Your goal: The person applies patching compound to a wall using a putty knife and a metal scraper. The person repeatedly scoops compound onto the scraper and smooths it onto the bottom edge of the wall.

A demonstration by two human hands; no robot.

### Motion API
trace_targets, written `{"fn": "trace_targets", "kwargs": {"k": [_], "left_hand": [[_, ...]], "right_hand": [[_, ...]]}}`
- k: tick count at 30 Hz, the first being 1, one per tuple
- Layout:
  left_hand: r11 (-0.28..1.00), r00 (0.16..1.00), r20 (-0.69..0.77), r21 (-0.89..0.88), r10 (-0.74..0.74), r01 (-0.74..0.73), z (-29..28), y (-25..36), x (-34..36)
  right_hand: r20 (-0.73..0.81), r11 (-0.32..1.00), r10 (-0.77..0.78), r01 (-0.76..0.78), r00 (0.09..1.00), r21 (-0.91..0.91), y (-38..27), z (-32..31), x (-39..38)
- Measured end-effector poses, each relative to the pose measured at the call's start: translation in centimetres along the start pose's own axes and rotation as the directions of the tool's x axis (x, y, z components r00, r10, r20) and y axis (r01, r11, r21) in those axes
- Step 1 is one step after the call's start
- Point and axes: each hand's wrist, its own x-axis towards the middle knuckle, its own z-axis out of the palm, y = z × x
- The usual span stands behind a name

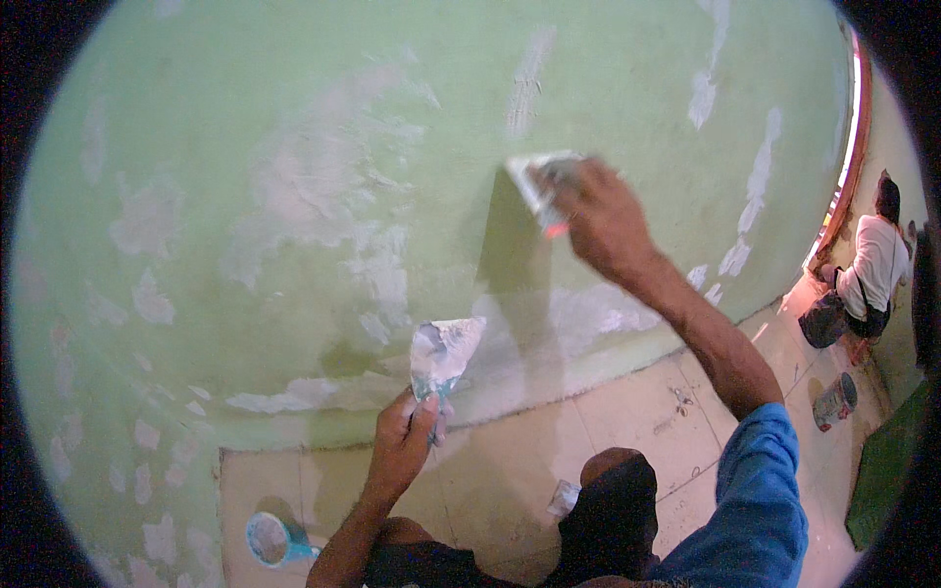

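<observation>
My left hand [408,431] grips a putty knife [423,392] held upright below the middle of the view, its blade loaded with white paste [441,348]. My right hand [600,218] is closed on a pale flat spreading blade [534,171] with an orange tip on its grip, raised at the green wall [392,167] and casting a shadow down it; whether the blade touches the surface is unclear, as it is slightly blurred. White filler patches [304,171] are spread over the wall around both tools, several in long streaks.
A teal-handled container [270,537] holding white material stands on the tiled floor [510,436] at lower left, a small white item [563,498] near my knee. At right another person [874,255] crouches by a dark bag [823,320], a metal can [833,402] and a green sheet [882,470].
</observation>
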Motion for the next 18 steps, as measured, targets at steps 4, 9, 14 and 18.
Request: {"fn": "trace_targets", "kwargs": {"k": [4,9,14,18], "left_hand": [[0.998,0.998,0.029,0.010,0.064,-0.065,0.5,0.5,0.6],[0.992,0.992,-0.011,0.037,0.125,-0.124,-0.2,0.3,0.8],[0.992,0.994,0.014,0.077,0.104,-0.105,-0.3,0.4,0.5],[0.997,0.998,-0.003,0.036,0.066,-0.066,-0.3,-0.2,0.2]], "right_hand": [[-0.261,0.968,0.131,-0.180,0.956,-0.174,5.8,-4.9,8.4],[-0.017,1.000,-0.008,0.007,1.000,-0.020,-0.7,0.2,4.1],[0.118,0.998,0.050,-0.052,0.992,0.018,1.1,-2.3,0.1],[-0.237,0.983,0.138,-0.162,0.962,-0.083,8.4,-5.0,5.7]]}}
